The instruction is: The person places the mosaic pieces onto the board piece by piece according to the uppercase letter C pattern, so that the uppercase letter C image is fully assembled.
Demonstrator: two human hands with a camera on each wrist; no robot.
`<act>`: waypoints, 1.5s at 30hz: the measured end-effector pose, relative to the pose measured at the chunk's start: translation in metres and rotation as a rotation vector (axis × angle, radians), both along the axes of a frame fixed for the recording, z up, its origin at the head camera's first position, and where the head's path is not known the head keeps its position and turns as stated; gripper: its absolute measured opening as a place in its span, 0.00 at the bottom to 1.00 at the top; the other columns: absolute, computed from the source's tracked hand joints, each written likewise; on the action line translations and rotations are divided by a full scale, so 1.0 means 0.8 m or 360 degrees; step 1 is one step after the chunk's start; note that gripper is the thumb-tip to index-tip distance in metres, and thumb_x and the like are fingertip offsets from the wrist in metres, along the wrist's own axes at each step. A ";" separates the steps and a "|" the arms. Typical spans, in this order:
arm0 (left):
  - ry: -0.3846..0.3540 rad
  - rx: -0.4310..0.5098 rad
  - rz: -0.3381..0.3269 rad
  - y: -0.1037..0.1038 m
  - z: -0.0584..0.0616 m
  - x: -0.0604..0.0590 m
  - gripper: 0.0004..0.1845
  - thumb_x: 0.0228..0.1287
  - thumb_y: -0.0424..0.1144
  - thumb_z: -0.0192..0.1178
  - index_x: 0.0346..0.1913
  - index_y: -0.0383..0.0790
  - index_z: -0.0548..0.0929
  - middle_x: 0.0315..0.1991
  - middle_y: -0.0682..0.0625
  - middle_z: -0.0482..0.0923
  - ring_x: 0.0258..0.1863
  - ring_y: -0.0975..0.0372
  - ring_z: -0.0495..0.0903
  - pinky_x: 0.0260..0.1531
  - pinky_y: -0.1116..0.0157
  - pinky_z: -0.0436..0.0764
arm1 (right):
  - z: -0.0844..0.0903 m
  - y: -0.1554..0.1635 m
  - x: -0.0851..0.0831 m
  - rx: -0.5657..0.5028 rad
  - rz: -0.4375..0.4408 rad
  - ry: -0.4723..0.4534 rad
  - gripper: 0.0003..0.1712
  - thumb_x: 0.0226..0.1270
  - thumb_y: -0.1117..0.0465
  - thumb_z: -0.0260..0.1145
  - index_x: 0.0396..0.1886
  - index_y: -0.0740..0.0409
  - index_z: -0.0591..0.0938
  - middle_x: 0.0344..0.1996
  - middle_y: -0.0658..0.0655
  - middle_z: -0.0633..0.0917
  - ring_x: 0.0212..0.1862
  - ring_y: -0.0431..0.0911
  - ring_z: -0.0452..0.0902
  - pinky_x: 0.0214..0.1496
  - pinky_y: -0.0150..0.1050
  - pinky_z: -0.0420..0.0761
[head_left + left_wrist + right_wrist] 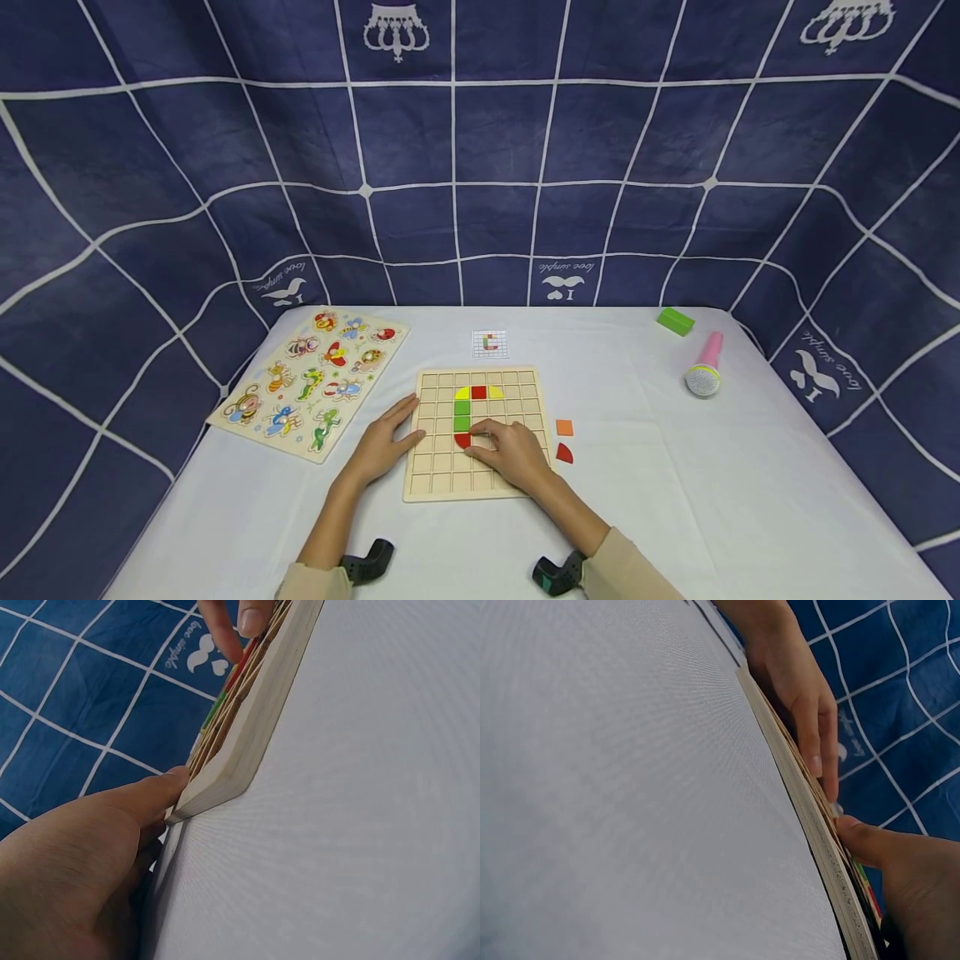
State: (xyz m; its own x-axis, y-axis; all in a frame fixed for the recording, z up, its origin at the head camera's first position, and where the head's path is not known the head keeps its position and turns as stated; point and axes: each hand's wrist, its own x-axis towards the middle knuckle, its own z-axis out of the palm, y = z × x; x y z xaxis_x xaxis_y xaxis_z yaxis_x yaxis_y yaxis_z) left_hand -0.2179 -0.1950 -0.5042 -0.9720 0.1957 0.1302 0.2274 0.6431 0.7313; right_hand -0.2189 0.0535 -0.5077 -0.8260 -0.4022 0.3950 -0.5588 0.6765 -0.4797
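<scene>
A wooden grid board (438,479) lies at the front middle of the table. It carries yellow, red and green pieces forming a curve. My left hand (408,418) rests flat against the board's left edge (247,727), fingers straight. My right hand (474,440) lies on the board, thumb and forefinger pinching a red quarter-round piece (460,440) at the lower end of the curve. In the right wrist view my thumb (877,844) presses on the board's top beside its edge (810,817). An orange square (564,427) and a red quarter-round (564,453) lie loose right of the board.
A small pattern card (490,343) lies behind the board. An animal peg puzzle (311,379) sits at the left. A green block (675,321) and a pink toy microphone (705,367) are at the back right. Blue grid cloth surrounds the white table (750,500).
</scene>
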 end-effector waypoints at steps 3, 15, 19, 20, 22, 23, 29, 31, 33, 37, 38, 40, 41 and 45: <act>0.0000 0.0008 0.0004 -0.001 0.000 0.000 0.33 0.61 0.44 0.61 0.67 0.37 0.64 0.69 0.47 0.57 0.68 0.52 0.53 0.66 0.53 0.54 | 0.000 0.000 -0.001 0.0002 -0.0003 0.0012 0.19 0.49 0.44 0.71 0.39 0.47 0.85 0.08 0.38 0.62 0.14 0.33 0.52 0.20 0.27 0.57; 0.0004 0.0012 -0.0007 -0.001 -0.005 -0.001 0.34 0.61 0.44 0.61 0.68 0.38 0.63 0.69 0.47 0.56 0.68 0.53 0.53 0.66 0.53 0.54 | 0.024 0.028 0.003 -0.0089 -0.0064 -0.0032 0.16 0.51 0.46 0.71 0.40 0.45 0.84 0.04 0.37 0.59 0.15 0.33 0.47 0.41 0.42 0.76; 0.0003 0.0002 -0.0006 0.000 -0.006 0.000 0.33 0.61 0.45 0.60 0.67 0.38 0.63 0.69 0.48 0.57 0.68 0.53 0.53 0.66 0.53 0.54 | 0.035 0.057 0.002 -0.0117 -0.0127 -0.0033 0.16 0.52 0.48 0.71 0.40 0.48 0.84 0.05 0.37 0.58 0.13 0.32 0.48 0.46 0.47 0.77; 0.0005 0.0000 -0.0007 0.000 -0.006 0.000 0.34 0.62 0.45 0.60 0.68 0.38 0.63 0.69 0.48 0.57 0.68 0.53 0.53 0.66 0.53 0.54 | 0.037 0.066 0.001 -0.0120 -0.0140 -0.0028 0.16 0.52 0.50 0.71 0.40 0.49 0.84 0.05 0.38 0.57 0.13 0.32 0.48 0.48 0.51 0.76; 0.0002 -0.0007 -0.0005 0.001 -0.006 0.000 0.34 0.62 0.45 0.60 0.68 0.38 0.63 0.69 0.48 0.57 0.68 0.53 0.53 0.66 0.53 0.54 | 0.040 0.084 -0.001 -0.0117 -0.0181 -0.0044 0.17 0.53 0.50 0.71 0.41 0.50 0.84 0.05 0.38 0.58 0.12 0.32 0.49 0.43 0.47 0.78; 0.0001 -0.0008 -0.0003 0.001 -0.005 0.000 0.34 0.62 0.45 0.60 0.68 0.38 0.63 0.69 0.47 0.57 0.68 0.53 0.53 0.66 0.53 0.54 | 0.041 0.094 -0.003 -0.0119 -0.0197 -0.0054 0.17 0.53 0.51 0.72 0.41 0.51 0.84 0.06 0.38 0.58 0.12 0.32 0.49 0.36 0.41 0.78; -0.0006 -0.0007 0.0011 0.001 -0.002 -0.001 0.33 0.62 0.44 0.61 0.67 0.37 0.63 0.69 0.47 0.57 0.68 0.52 0.53 0.66 0.53 0.54 | 0.035 0.149 -0.009 -0.0132 -0.0269 -0.0154 0.18 0.50 0.53 0.74 0.42 0.51 0.84 0.07 0.42 0.60 0.13 0.34 0.49 0.13 0.29 0.53; -0.0004 -0.0006 0.0011 0.000 -0.002 0.000 0.33 0.61 0.44 0.61 0.67 0.37 0.63 0.69 0.47 0.57 0.68 0.52 0.53 0.66 0.53 0.54 | 0.029 0.162 -0.010 -0.0126 -0.0281 -0.0196 0.19 0.48 0.53 0.74 0.42 0.50 0.84 0.07 0.43 0.60 0.14 0.35 0.49 0.13 0.29 0.52; -0.0003 -0.0004 0.0013 0.000 -0.002 0.000 0.33 0.61 0.44 0.61 0.67 0.37 0.63 0.69 0.47 0.57 0.68 0.52 0.53 0.66 0.53 0.54 | 0.024 0.171 -0.011 -0.0116 -0.0285 -0.0246 0.20 0.48 0.53 0.75 0.43 0.50 0.84 0.08 0.43 0.60 0.14 0.35 0.49 0.14 0.29 0.52; -0.0003 0.0007 0.0010 -0.001 -0.003 0.000 0.33 0.61 0.45 0.61 0.67 0.38 0.63 0.69 0.47 0.56 0.68 0.52 0.53 0.66 0.52 0.54 | 0.015 0.179 -0.012 -0.0083 -0.0273 -0.0336 0.20 0.50 0.52 0.73 0.44 0.52 0.84 0.08 0.43 0.59 0.14 0.35 0.49 0.15 0.29 0.53; -0.0006 0.0006 0.0008 -0.001 -0.003 0.000 0.33 0.61 0.45 0.61 0.67 0.38 0.63 0.69 0.47 0.56 0.69 0.52 0.53 0.66 0.52 0.54 | 0.012 0.180 -0.013 -0.0076 -0.0273 -0.0346 0.20 0.50 0.52 0.73 0.44 0.52 0.84 0.07 0.43 0.59 0.14 0.34 0.49 0.15 0.28 0.53; -0.0017 0.0011 0.0007 -0.001 -0.002 0.000 0.33 0.62 0.45 0.60 0.68 0.38 0.63 0.69 0.48 0.56 0.69 0.53 0.52 0.66 0.53 0.53 | 0.009 0.180 -0.013 -0.0070 -0.0272 -0.0348 0.19 0.51 0.52 0.73 0.43 0.52 0.84 0.07 0.42 0.59 0.14 0.34 0.49 0.15 0.28 0.53; -0.0019 0.0014 0.0006 0.000 -0.002 0.000 0.33 0.62 0.45 0.60 0.68 0.38 0.63 0.69 0.48 0.56 0.69 0.53 0.52 0.66 0.53 0.53 | 0.009 0.180 -0.014 -0.0072 -0.0272 -0.0345 0.18 0.51 0.53 0.73 0.42 0.52 0.84 0.07 0.43 0.60 0.13 0.34 0.49 0.15 0.28 0.53; -0.0008 0.0011 0.0007 0.000 -0.003 -0.001 0.33 0.61 0.44 0.61 0.67 0.38 0.63 0.69 0.47 0.56 0.69 0.53 0.53 0.66 0.53 0.54 | 0.007 0.180 -0.015 -0.0056 -0.0289 -0.0298 0.16 0.52 0.54 0.72 0.40 0.53 0.84 0.07 0.43 0.61 0.13 0.34 0.51 0.14 0.29 0.54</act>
